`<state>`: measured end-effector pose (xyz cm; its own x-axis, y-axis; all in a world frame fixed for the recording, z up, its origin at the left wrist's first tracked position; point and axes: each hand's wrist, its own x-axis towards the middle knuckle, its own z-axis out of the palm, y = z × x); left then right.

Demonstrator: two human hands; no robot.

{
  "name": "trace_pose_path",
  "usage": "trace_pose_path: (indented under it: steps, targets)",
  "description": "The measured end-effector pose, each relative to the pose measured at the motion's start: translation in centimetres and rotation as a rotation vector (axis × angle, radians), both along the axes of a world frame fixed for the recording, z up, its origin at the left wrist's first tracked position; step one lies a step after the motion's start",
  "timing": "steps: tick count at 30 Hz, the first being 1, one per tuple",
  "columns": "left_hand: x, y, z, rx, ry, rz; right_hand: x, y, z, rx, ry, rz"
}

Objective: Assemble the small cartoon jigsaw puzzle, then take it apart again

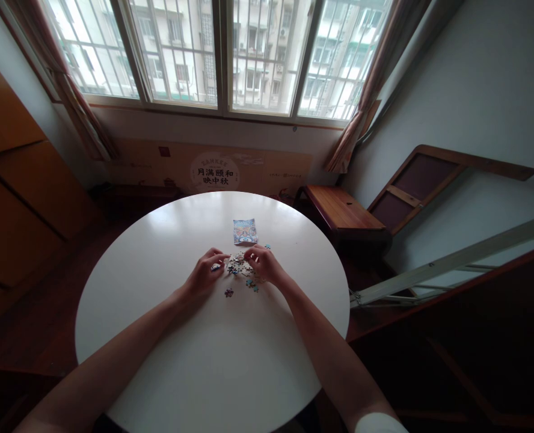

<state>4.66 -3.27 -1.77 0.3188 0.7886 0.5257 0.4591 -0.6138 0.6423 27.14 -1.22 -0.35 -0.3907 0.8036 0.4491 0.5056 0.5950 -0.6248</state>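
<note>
A small heap of jigsaw pieces (pixel 237 264) lies on a round white table (pixel 159 337), some white side up and some coloured. My left hand (pixel 206 269) is at the heap's left edge, fingers curled, with a blue-and-white jigsaw piece (pixel 216 266) at them. From the right, my right hand (pixel 264 263) reaches into the heap with thumb and fingers pinched on a piece that is mostly hidden. Just beyond the heap lies a printed picture sheet (pixel 245 231). A dark loose piece (pixel 229 293) sits nearer me, and blue pieces (pixel 251 284) lie by my right wrist.
Another blue piece (pixel 267 246) lies beyond my right hand. Past the table stand a wooden bench (pixel 343 207) and a printed board (pixel 267 168) under the barred window. Orange cabinets (pixel 27 192) are at the left, and a pale metal rail (pixel 451 261) slants at the right.
</note>
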Motion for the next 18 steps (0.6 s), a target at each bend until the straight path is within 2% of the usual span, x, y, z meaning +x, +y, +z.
trace_pose_path:
  steps: [4,9,13,16,18]
  targets:
    - [-0.1,0.0,0.2,0.052,0.094,0.017,0.1,-0.1,0.0,0.014,-0.05,0.01]
    - [-0.2,-0.3,0.8,0.115,0.248,0.082,0.3,-0.3,-0.3,-0.006,-0.255,0.006]
    - [-0.3,-0.9,1.3,0.102,0.409,-0.045,0.0,-0.5,-0.5,-0.04,-0.324,0.004]
    - [-0.3,-1.2,1.4,0.093,0.509,-0.175,-0.3,-0.5,-0.5,-0.046,-0.298,-0.018]
    - [-0.4,-1.2,1.3,0.081,0.533,-0.212,-0.3,-0.4,-0.4,-0.049,-0.264,-0.022]
